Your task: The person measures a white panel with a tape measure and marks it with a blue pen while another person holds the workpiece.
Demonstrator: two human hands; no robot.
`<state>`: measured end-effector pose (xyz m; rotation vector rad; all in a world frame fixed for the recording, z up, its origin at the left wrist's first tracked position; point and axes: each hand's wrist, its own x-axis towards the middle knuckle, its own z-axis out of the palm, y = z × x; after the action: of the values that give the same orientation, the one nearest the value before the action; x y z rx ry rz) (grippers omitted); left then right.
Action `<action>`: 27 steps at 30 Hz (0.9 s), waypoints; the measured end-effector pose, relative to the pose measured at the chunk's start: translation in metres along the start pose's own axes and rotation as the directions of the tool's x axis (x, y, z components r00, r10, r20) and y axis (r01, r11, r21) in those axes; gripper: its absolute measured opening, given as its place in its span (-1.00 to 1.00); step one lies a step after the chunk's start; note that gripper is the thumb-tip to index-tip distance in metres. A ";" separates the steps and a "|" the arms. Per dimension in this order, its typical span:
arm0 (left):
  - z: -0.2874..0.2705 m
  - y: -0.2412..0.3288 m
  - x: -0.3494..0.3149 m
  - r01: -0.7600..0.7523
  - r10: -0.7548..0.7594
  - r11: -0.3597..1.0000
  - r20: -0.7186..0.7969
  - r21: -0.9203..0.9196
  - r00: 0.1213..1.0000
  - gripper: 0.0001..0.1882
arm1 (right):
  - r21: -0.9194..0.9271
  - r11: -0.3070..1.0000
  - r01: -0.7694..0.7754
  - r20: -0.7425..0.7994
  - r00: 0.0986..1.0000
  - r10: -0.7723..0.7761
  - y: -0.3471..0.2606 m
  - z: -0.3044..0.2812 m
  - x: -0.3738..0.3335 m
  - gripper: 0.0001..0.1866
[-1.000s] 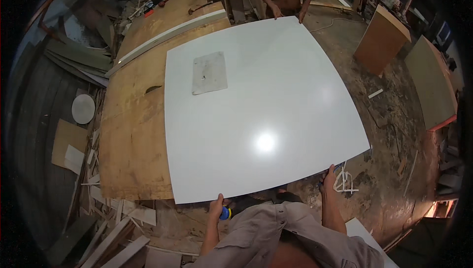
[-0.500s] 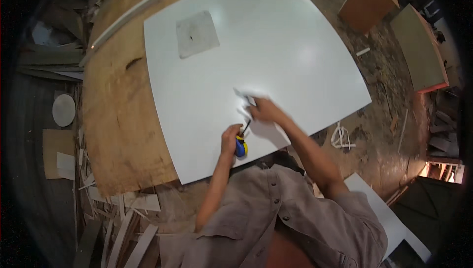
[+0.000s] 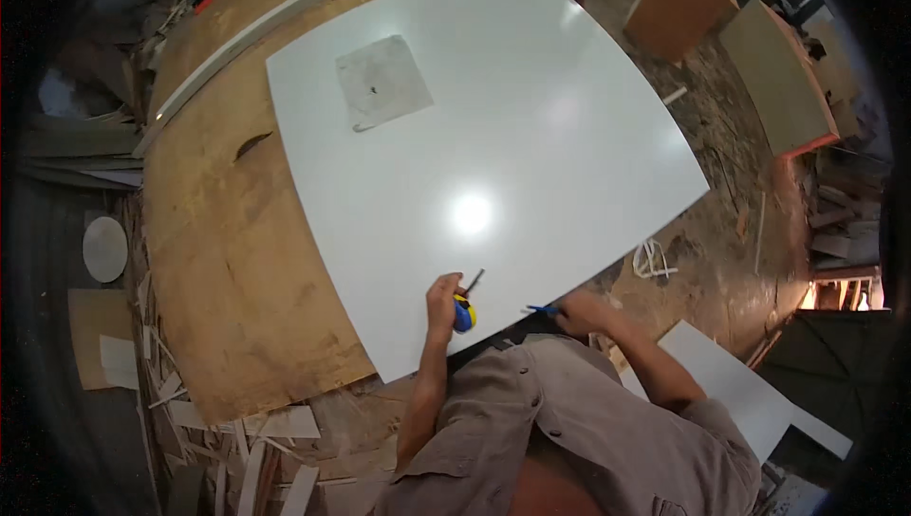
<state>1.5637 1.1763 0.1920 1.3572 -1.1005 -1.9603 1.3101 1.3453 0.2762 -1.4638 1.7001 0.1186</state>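
Note:
My left hand is closed around a blue and yellow tape measure just above the near part of a large glossy white panel. A thin dark stick juts up and right from the fingers of that hand. My right hand is beside the panel's near edge, to the right of the tape measure. It is closed on a slim blue tool, which points left; its exact kind is too small to make out. A greyish, smudged square sheet lies on the far left of the panel.
Under the panel, a plywood sheet extends left, with a long white strip across its far end. Box-like wooden pieces stand at the far right. A tangled white strip lies right of the panel. Wood offcuts litter the lower left.
My right hand has drawn back from over the panel to its near right edge, still gripping the slim tool. My left hand keeps the tape measure and sits slightly lower in view.

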 end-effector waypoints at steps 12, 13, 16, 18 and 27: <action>-0.010 -0.010 0.019 0.068 -0.060 0.996 -0.126 0.062 0.990 -0.68 | -0.189 0.951 0.243 -0.323 0.900 -0.294 -0.102 -0.250 0.205 -0.61; -0.012 -0.009 0.016 0.075 -0.063 0.995 -0.156 0.072 0.986 -0.68 | -0.265 0.949 0.170 -0.264 0.934 -0.240 -0.133 -0.298 0.224 -0.61; -0.008 -0.011 0.019 0.122 -0.114 0.992 -0.165 0.038 0.980 -0.67 | -0.405 0.882 0.243 -0.439 0.794 -0.420 -0.179 -0.425 0.290 -0.48; -0.005 -0.014 0.022 0.175 -0.162 0.983 -0.200 0.051 0.966 -0.67 | -0.428 0.880 0.206 -0.674 0.575 -0.463 -0.228 -0.501 0.299 -0.41; 0.008 0.012 0.008 0.171 -0.150 0.982 -0.230 0.077 0.962 -0.62 | -0.447 0.879 0.166 -0.698 0.550 -0.459 -0.278 -0.523 0.331 -0.70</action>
<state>1.5524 1.1665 0.1989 1.7205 -1.0158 -1.8280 1.2863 0.7086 0.5109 -2.2963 2.1096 -0.5735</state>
